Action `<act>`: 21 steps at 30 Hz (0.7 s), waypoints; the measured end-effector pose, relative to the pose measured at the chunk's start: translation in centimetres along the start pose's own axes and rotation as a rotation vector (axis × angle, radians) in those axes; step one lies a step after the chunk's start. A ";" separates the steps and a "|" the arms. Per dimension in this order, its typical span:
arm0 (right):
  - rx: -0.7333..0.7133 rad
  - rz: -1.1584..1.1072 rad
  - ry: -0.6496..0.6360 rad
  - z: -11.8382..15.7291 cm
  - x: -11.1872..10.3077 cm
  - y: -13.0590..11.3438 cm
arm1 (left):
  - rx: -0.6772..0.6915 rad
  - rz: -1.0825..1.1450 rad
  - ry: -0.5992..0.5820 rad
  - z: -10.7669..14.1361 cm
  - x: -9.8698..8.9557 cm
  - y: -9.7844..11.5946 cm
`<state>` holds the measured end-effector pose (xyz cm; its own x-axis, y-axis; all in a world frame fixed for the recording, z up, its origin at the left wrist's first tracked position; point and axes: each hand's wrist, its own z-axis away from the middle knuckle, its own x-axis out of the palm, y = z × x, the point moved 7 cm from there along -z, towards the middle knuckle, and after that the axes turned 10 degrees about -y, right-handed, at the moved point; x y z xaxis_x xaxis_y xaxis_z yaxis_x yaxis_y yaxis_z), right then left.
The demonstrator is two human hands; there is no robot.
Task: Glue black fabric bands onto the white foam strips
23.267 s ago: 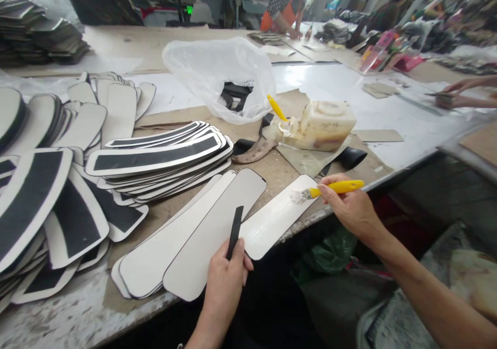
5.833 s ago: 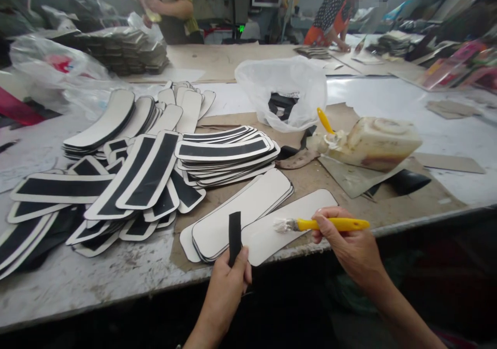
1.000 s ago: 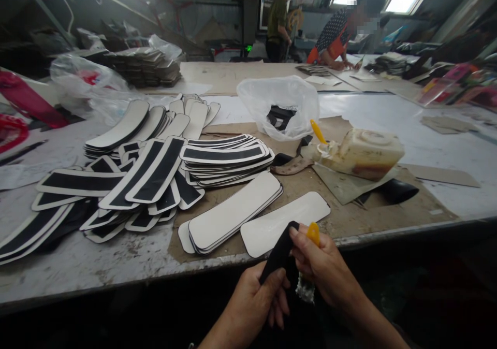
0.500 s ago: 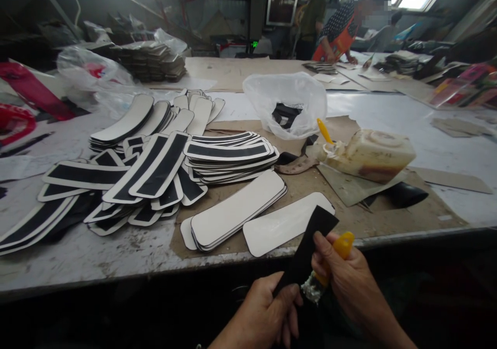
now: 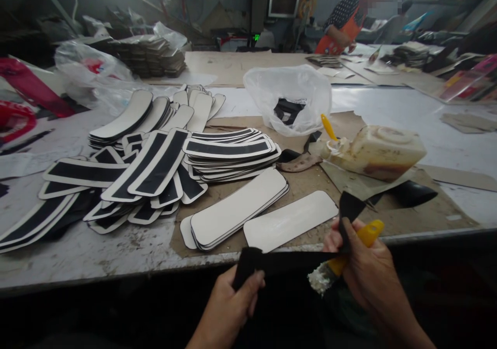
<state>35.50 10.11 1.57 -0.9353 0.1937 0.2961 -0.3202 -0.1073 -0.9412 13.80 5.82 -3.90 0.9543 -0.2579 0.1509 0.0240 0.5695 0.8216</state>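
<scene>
A black strip (image 5: 297, 262) stretches between my two hands in front of the table edge. My left hand (image 5: 233, 298) is closed on its left end, which sticks up above the thumb. The right end is pinched in my right hand (image 5: 365, 266), with a flap standing above the fingers. That same hand also grips a yellow-handled brush (image 5: 370, 233), whose bristles carry a thick whitish paste and point down left. Just beyond the hands lie a single pale curved panel (image 5: 291, 220) and a small stack of pale panels (image 5: 238, 209).
Piled panels with black strips (image 5: 155, 168) cover the left side. A plastic bag (image 5: 287, 100) holds black pieces. A stained plastic container (image 5: 388, 152) lies on its side, with another yellow handle (image 5: 328, 126) at its mouth. A person in an orange apron (image 5: 337, 33) stands across the table.
My hands have moved apart, left hand leftward and right hand rightward, pulling the black strip out between them. The brush has moved right with my right hand.
</scene>
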 end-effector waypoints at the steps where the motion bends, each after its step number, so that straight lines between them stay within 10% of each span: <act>1: -0.009 -0.020 0.019 -0.1 -0.5 -0.3 | 0.017 0.041 0.108 0.0 -1.0 0.3; 4: 0.055 0.029 -0.002 -0.2 -2.1 -0.6 | 0.036 0.095 0.296 -0.5 -2.6 1.1; 11: 0.278 0.722 -0.239 0.5 -5.6 -1.1 | 0.026 -0.065 0.152 -3.6 -2.2 2.0; 21: 0.181 1.357 -0.954 -2.1 4.8 0.4 | -0.009 -0.111 0.044 -4.0 -3.5 3.2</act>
<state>31.15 13.02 2.26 -0.2586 -0.7452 -0.6146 0.7977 0.1941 -0.5709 11.71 11.68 -3.96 0.9579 -0.2850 0.0348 0.1325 0.5462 0.8271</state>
